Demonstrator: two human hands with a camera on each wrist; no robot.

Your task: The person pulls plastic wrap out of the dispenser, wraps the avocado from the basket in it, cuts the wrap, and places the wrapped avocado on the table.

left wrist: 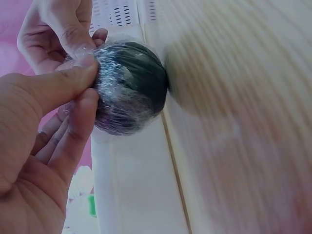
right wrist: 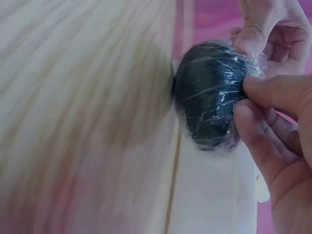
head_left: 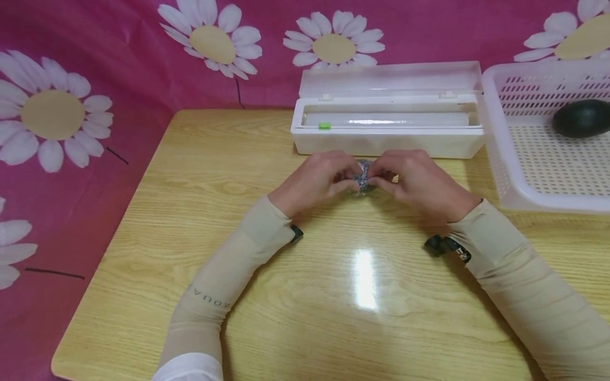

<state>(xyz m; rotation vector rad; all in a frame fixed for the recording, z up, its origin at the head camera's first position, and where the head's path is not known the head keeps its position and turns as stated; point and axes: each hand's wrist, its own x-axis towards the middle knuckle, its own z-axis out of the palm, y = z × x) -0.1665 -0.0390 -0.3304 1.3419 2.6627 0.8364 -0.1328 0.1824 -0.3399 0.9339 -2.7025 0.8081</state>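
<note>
A dark green-black, rounded fruit or vegetable is wrapped in crinkled cling film; its exact kind is hard to tell under the film. It rests on the table between both hands. My left hand pinches the gathered film on top between thumb and fingers, from the left. Opposite it, my right hand pinches the same gathered film from the right. The fingertips of both hands nearly meet. In the head view the hands hide most of the wrapped thing.
Just behind the hands stands a white cling film dispenser, its lid raised, with a roll inside and a green slider on its front edge. To the right, a white plastic basket holds a black oval thing. The wooden table meets a pink flowered cloth.
</note>
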